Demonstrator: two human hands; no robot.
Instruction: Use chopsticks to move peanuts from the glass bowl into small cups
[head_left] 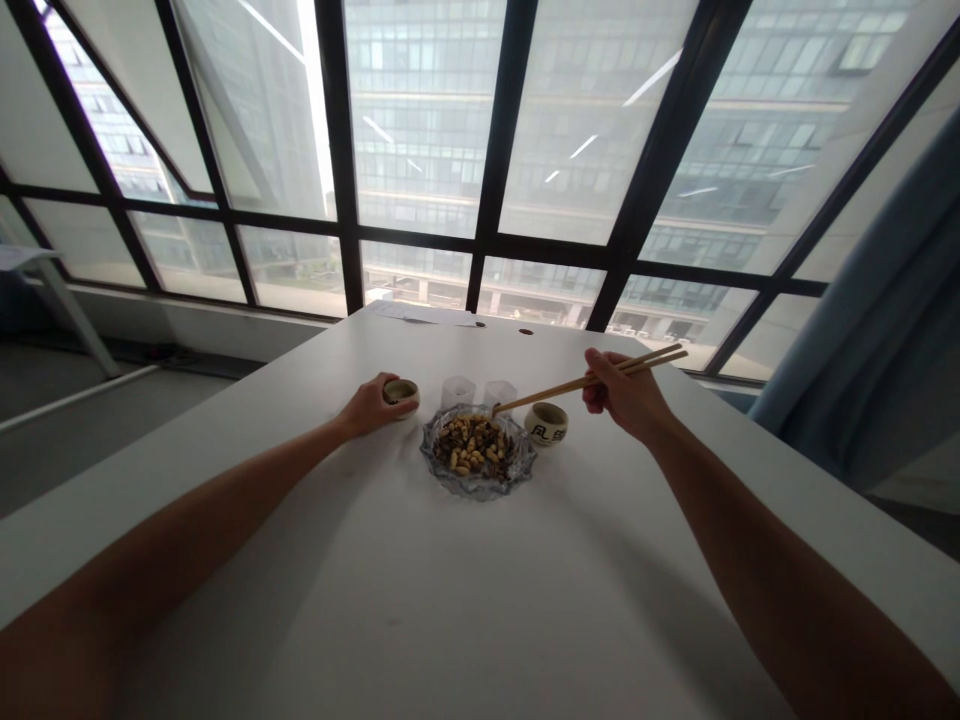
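A clear, wavy-rimmed glass bowl [480,490] stands mid-table, holding peanuts [469,447] mixed with small dark bits. My right hand [619,392] is closed on a pair of wooden chopsticks [555,390]. Their tips are over the bowl's back rim, with a small dark piece at the ends; whether they grip it I cannot tell. Around a small cream cup [403,400] left of the bowl, my left hand [373,405] has its fingers wrapped; the cup stands upright. Close to the bowl's right side is a second cream cup [546,428] with black characters.
Two small translucent cups, one at the left [458,391] and one at the right [500,393], stand just behind the bowl. White paper [424,314] lies at the far edge of the white table [450,600]. Tall windows rise behind; a blue curtain [862,330] hangs at right.
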